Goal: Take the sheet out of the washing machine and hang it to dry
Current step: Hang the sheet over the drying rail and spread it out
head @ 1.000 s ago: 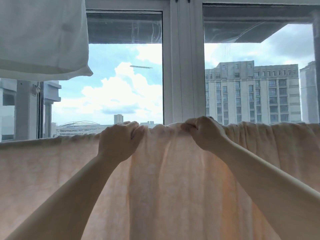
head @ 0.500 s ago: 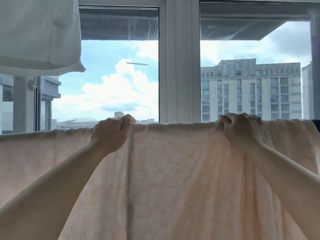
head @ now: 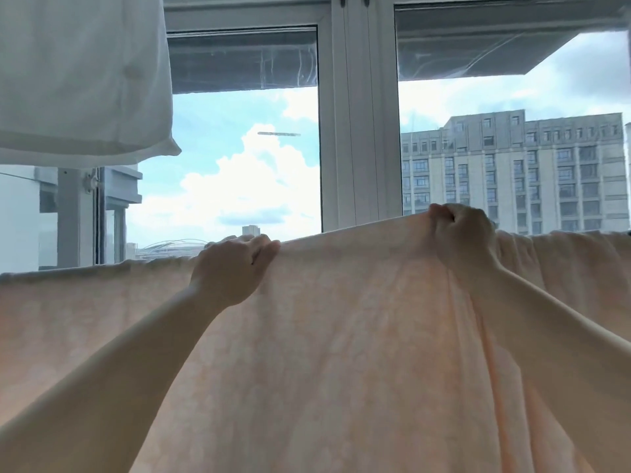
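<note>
Two bare hands clutch the top edge of a pale peach patterned cotton sheet (head: 341,336) draped in front of the white-framed window (head: 358,131). Left hand (head: 232,268) pinches the fabric; right hand (head: 464,233) bunches it tight, higher. White cloth (head: 78,73) hangs upper left.

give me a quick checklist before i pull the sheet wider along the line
1. Left hand grip on the sheet top edge: ok, fingers curled over it.
2. Right hand grip: ok, cloth bunched in its fingers.
3. Stretch between the hands smooth: ok.
4. Cloth right of the right hand spread: not ok, gathered in folds.
5. White laundry overhead apart from the sheet: ok.
6. Line or rail under the fold: cannot tell, covered.
</note>
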